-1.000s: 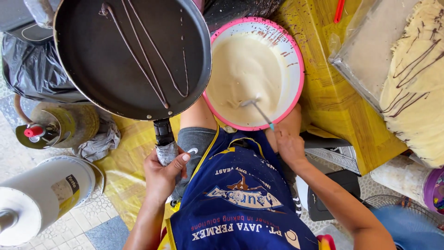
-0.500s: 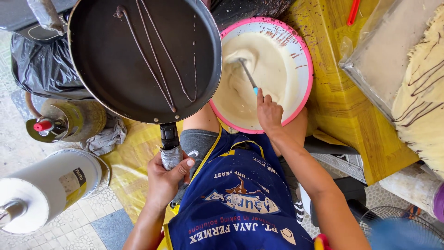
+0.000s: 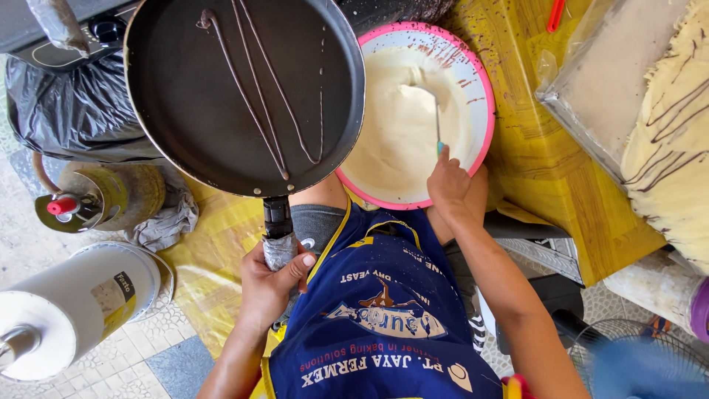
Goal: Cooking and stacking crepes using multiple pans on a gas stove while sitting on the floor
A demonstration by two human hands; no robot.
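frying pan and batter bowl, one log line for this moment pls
left hand grips frying pan handle | right hand holds ladle in batter bowl | pan: dark drizzle lines

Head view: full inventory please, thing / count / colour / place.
frying pan: 1, black with thin brown drizzle lines, top centre, held up by its handle
bowl: 1, white with pink rim, holds pale batter, right of the pan
spoon: 1, metal, in the batter
table: 1, yellow wood, spattered, right
stacked crepes: 1 pile, cream with brown streaks, far right
plastic sheet: 1, clear, beside the pile
gas cylinder: 1, greenish with red valve, left
bucket: 1, white, lower left
black bag: 1, upper left
apron: 1, blue, centre bottom
left hand: grip around the pan handle
right hand: grip on the spoon
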